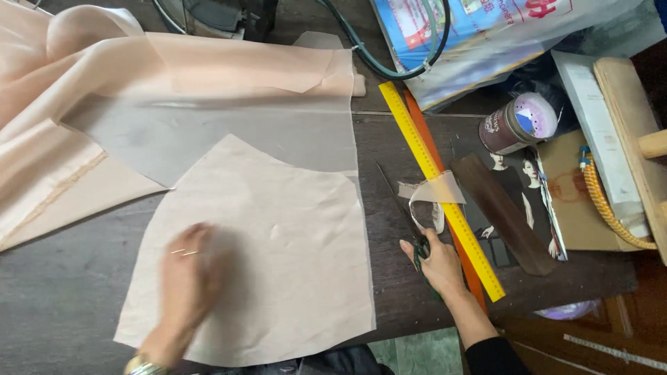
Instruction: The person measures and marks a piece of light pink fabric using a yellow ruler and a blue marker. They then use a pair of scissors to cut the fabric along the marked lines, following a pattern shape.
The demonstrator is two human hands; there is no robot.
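My left hand (189, 278) is blurred and lies flat on a cut beige fabric piece (278, 236) spread on the dark wooden table (55, 292). A pin or two shows near its fingers. My right hand (436, 260) grips green-handled scissors (406, 212) lying on the table just right of the fabric, blades pointing away from me. A thin fabric strip (431, 194) curls over the scissors and the yellow ruler (439, 187). Sheer peach fabric (208, 90) lies beyond the cut piece.
An orange ruler (425, 135) lies under the yellow one. To the right are a magazine (528, 201), a round tin (517, 123), a yellow cord (608, 205), wooden boards (629, 111) and a printed plastic bag (486, 35). A green cable (389, 62) loops at the back.
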